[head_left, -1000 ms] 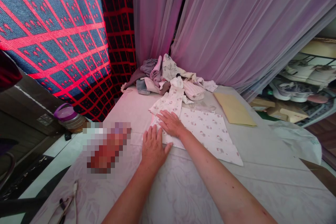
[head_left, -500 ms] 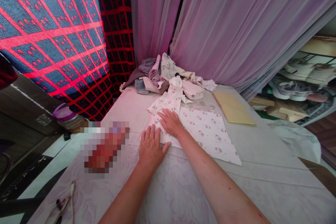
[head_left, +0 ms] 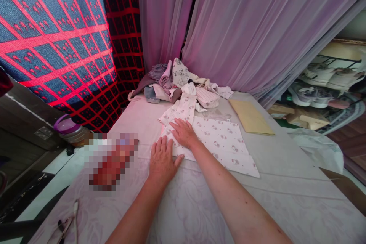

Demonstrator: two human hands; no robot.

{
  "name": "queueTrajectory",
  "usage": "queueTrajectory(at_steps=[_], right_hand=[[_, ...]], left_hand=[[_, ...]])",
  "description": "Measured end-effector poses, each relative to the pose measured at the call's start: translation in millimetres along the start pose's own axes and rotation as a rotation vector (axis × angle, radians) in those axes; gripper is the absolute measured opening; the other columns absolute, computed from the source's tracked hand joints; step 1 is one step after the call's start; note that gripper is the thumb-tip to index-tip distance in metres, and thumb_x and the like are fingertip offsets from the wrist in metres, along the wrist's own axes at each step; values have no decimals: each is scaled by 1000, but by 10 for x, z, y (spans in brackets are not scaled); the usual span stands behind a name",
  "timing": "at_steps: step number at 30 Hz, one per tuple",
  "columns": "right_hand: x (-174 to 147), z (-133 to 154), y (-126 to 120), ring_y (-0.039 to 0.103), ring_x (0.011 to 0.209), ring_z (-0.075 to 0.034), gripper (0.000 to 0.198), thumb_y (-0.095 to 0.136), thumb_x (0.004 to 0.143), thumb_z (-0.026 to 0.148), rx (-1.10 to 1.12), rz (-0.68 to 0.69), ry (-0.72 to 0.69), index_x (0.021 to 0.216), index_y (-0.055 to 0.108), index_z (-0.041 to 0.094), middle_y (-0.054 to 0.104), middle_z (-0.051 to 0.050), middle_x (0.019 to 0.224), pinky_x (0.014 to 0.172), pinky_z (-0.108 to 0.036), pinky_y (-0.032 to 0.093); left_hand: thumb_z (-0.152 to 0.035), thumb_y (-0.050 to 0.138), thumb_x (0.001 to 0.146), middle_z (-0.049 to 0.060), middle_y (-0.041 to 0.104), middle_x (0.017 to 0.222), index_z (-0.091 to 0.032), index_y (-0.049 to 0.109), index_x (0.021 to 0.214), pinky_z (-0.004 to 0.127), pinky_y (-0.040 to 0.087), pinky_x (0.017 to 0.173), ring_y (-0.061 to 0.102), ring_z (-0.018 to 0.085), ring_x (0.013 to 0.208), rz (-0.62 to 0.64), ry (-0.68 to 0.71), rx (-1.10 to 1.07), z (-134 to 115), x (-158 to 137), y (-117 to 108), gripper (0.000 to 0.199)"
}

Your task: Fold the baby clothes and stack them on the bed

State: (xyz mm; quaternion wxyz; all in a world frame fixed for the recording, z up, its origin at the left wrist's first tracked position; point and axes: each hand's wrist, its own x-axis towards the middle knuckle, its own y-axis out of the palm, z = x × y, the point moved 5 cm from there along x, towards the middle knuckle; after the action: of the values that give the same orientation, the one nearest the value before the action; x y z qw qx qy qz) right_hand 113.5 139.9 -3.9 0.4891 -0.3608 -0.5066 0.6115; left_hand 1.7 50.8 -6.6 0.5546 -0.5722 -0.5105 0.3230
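Observation:
A white printed garment (head_left: 220,141) with small figures on it, apparently a child's top, lies spread on the cloth-covered table (head_left: 286,206). One sleeve (head_left: 184,108) stretches away toward the clothes behind. My left hand (head_left: 163,160) rests flat at the garment's near left edge, fingers pointing forward and thumb out. Just beyond it, my right hand (head_left: 183,132) lies flat on the fabric near the base of that sleeve, fingers spread. Part of the garment is hidden beneath both hands and my right forearm.
A pile of clothes (head_left: 171,84) sits at the far end, before purple curtains (head_left: 246,30). A yellow envelope (head_left: 251,116) lies to the right, a blurred-out red item (head_left: 113,166) to the left. A white cable (head_left: 76,217) is at the near left; shoes (head_left: 311,95) stand on a rack.
The whole view has shifted slightly to the left. Both hands stay in about the same place on the garment, which has not visibly moved.

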Motion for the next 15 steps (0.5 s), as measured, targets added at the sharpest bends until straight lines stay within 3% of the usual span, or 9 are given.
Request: queueTrajectory(at_steps=[15], right_hand=[[2, 3, -8, 24, 141, -21, 47, 35, 95, 37, 18, 9, -2, 141, 42, 28, 32, -6, 153, 114, -47, 15]], left_hand=[[-58, 44, 87, 17, 42, 147, -12, 48, 136, 50, 27, 111, 35, 33, 136, -6, 5, 1, 7, -3, 28, 67]])
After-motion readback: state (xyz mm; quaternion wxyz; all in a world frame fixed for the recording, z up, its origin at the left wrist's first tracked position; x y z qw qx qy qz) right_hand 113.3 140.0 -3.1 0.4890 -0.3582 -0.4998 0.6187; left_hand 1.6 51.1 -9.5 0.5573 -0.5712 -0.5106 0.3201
